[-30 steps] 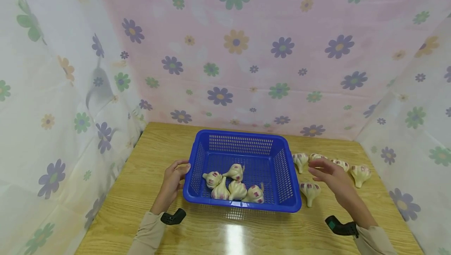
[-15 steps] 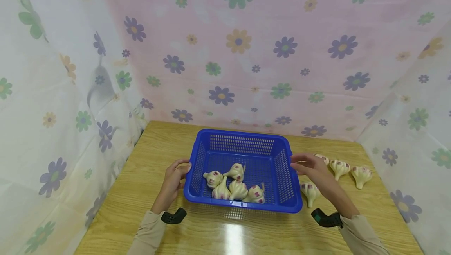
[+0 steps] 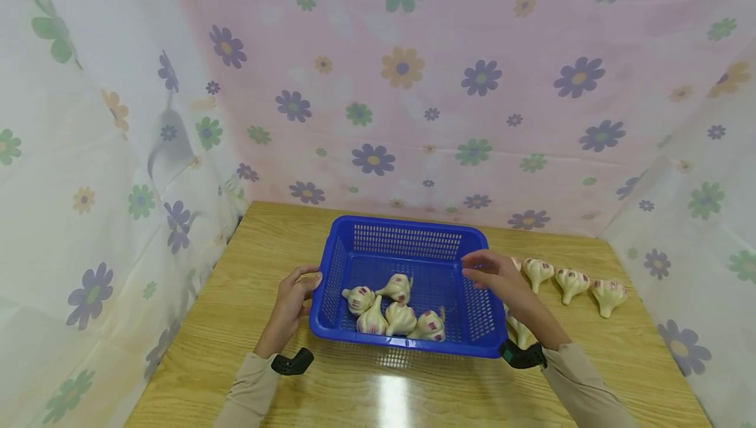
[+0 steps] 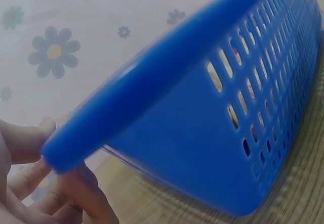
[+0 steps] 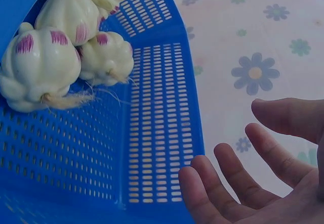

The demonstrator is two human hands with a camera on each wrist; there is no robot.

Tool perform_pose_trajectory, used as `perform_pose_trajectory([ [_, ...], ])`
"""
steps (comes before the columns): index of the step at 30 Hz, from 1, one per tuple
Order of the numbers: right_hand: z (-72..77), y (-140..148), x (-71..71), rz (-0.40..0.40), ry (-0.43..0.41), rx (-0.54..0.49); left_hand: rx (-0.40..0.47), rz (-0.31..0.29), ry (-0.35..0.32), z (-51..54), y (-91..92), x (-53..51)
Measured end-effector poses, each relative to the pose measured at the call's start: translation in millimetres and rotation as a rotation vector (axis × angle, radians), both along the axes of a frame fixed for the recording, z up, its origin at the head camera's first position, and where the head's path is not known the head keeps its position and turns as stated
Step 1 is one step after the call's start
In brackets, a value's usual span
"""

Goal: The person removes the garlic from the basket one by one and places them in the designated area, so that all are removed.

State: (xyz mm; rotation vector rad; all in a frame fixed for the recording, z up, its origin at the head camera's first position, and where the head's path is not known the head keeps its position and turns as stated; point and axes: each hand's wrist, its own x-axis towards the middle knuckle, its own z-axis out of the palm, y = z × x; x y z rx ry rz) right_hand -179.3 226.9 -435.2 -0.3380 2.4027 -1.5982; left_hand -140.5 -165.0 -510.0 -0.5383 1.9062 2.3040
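Observation:
A blue plastic basket (image 3: 413,222) with slotted walls stands on the table. My left hand (image 3: 291,303) grips its left rim; in the left wrist view the thumb (image 4: 30,140) lies over the rim and fingers are beneath it. Several garlic bulbs (image 3: 401,319), cream with purple marks, lie together at the basket's front left. Over the right wall hovers my right hand (image 3: 499,280), holding nothing. The right wrist view shows that hand's fingers (image 5: 235,171) spread and relaxed, away from the bulbs (image 5: 43,67). Part of the right wall is hidden behind the hand.
Right of the basket, several more garlic bulbs (image 3: 571,285) lie on the wooden table (image 3: 266,237); one bulb (image 3: 521,335) is partly hidden by the right forearm. Flower-patterned cloth (image 3: 401,106) encloses the back and both sides.
My right hand has moved left, from over the bulbs on the table to above the basket's right wall. The left hand keeps its grip, and the basket stays in place.

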Motion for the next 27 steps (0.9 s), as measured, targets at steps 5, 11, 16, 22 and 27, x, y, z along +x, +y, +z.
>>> perform_pose_trajectory([
  [5,-5.8,-13,-4.8,0.013,-0.029,0.000,0.003,-0.003,0.009,0.0,-0.3,0.1],
  [11,-16.3,-26,-11.7,0.041,-0.036,-0.012,0.011,-0.002,0.015,0.9,-0.2,0.7],
  [16,-18.9,-38,-15.0,0.058,-0.057,-0.013,0.007,-0.001,0.013,1.5,-0.2,0.6],
  [22,-24.4,-55,-21.4,0.047,-0.093,-0.007,-0.002,0.007,0.005,2.8,0.1,1.3],
  [27,-36.1,-66,-30.9,0.052,-0.118,0.014,-0.004,0.009,0.005,1.9,0.7,1.2],
])
